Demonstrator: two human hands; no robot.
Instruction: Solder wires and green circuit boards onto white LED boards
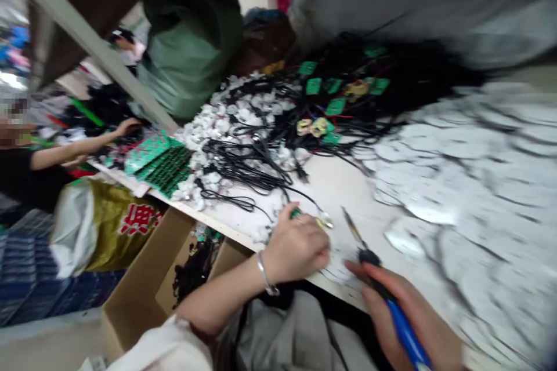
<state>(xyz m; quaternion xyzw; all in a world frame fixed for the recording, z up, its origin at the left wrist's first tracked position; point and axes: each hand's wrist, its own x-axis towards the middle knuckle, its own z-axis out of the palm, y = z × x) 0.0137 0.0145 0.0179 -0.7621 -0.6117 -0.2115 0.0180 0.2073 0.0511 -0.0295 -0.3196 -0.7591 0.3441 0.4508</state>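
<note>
My right hand (395, 307) grips a soldering iron (402, 324) by its blue handle, the bare metal tip pointing up and away over the table. My left hand (300, 243), a bangle at its wrist, is closed at the table's front edge. A bit of a small green circuit board (295, 213) shows between its thumb and fingers; the rest is hidden. Just beyond these knuckles lies a black cable's shiny end (325, 220). Thin white discs (470, 185) overlap in a broad spread to the right of the iron. Motion blurs the picture.
Black cables (243, 168) and small white parts (235, 116) are heaped on the white table (339, 177), beside stacked green circuit boards (161, 162). An open cardboard box (130, 284) stands below the edge. At far left a co-worker's arm (82, 148) reaches over the table.
</note>
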